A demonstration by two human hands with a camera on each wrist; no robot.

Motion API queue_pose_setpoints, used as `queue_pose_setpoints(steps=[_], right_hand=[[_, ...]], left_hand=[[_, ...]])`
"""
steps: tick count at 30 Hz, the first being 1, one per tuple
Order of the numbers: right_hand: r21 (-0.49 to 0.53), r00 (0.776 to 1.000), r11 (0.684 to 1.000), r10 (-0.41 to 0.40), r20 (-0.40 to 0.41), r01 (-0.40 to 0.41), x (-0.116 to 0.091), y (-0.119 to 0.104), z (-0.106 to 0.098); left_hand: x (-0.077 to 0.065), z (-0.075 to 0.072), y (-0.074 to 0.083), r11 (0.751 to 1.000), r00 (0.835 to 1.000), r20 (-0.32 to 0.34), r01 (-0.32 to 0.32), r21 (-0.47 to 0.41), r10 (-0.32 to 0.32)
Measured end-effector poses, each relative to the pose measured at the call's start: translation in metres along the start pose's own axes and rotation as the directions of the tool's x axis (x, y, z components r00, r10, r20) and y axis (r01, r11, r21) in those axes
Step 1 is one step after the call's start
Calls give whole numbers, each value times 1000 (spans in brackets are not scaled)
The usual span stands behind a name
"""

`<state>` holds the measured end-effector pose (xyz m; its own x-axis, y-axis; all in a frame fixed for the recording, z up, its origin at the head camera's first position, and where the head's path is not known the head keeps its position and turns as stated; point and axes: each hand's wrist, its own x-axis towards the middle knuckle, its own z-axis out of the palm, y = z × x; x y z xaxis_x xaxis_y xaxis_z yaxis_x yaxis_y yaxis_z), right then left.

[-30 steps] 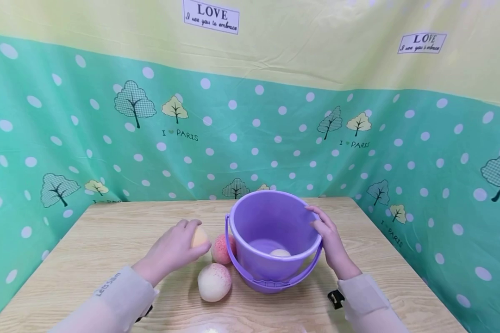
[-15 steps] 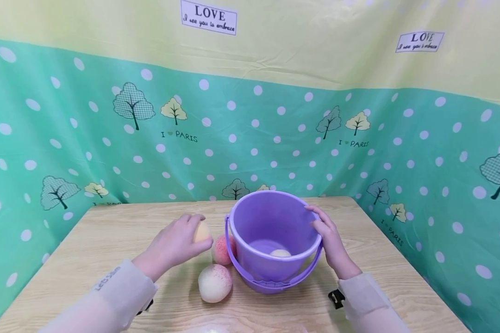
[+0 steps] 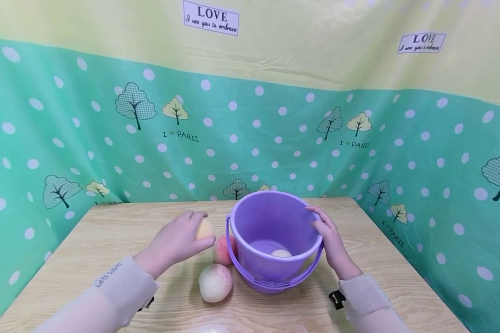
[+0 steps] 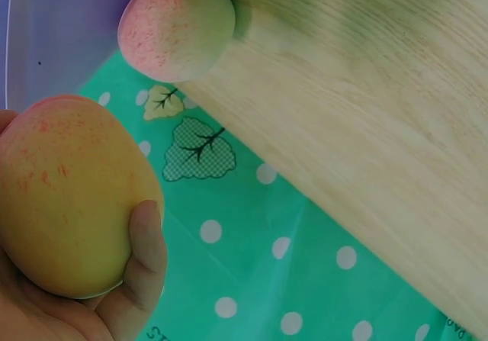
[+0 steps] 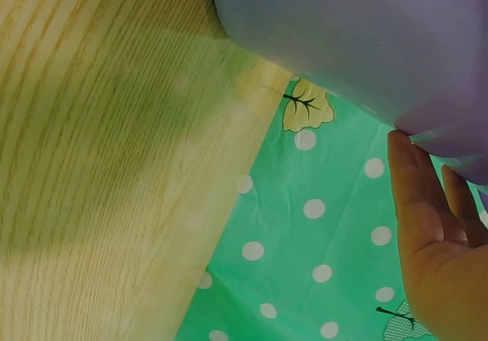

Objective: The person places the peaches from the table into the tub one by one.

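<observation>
My left hand (image 3: 177,240) grips a yellow-orange peach (image 4: 72,196) with red flecks, held up left of the purple bucket (image 3: 256,266). Thumb and fingers wrap its sides in the left wrist view. Just beyond, a pink-red peach (image 3: 221,249) sits against the bucket, partly behind its handle (image 3: 271,283). Nearer lies a white peach (image 3: 215,283) with a pink-speckled top. Inside the bucket the top of a pale round thing (image 3: 281,253) shows, its lower part hidden by the wall. On the right, my right hand (image 3: 331,240) holds the bucket's rim.
All stands on a light wood table (image 3: 121,231). A green dotted cloth (image 3: 254,138) with printed trees hangs behind and along both sides. A black strap piece (image 3: 336,299) shows beneath the right sleeve.
My left hand has shifted slightly right and up with the yellow-orange peach, closer to the bucket. The right hand and the bucket stay in place.
</observation>
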<state>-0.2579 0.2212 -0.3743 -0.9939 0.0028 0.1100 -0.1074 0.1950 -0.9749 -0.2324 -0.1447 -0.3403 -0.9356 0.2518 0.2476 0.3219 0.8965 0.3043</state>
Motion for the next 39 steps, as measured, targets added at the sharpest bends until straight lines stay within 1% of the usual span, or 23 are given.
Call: queue_pose_setpoints(steps=[4,12,20,29,39], right_hand=[[1,1000,1000,-2,-4,2,0,0,0],[-2,1000,1000,-4,-13,4,-1,0,1],[-2,1000,1000,-3,-6,3,0,-2,2],[-4,1000,1000,5,-9,-5,-2,-1,2],[-3,1000,1000,3,9,-3,-3,-3,1]], left_hand=[[0,-3,1,1000,1000,-2,-4,3,4],[-2,-8,3,1000,1000,15,-6,11,6],[-2,-14,4,1000,1000,13,-11,2,11],[1,-16,7,1000,1000,-12,-15,-5,15],[2,-20,10,1000,999,-32,-24,-5,24]])
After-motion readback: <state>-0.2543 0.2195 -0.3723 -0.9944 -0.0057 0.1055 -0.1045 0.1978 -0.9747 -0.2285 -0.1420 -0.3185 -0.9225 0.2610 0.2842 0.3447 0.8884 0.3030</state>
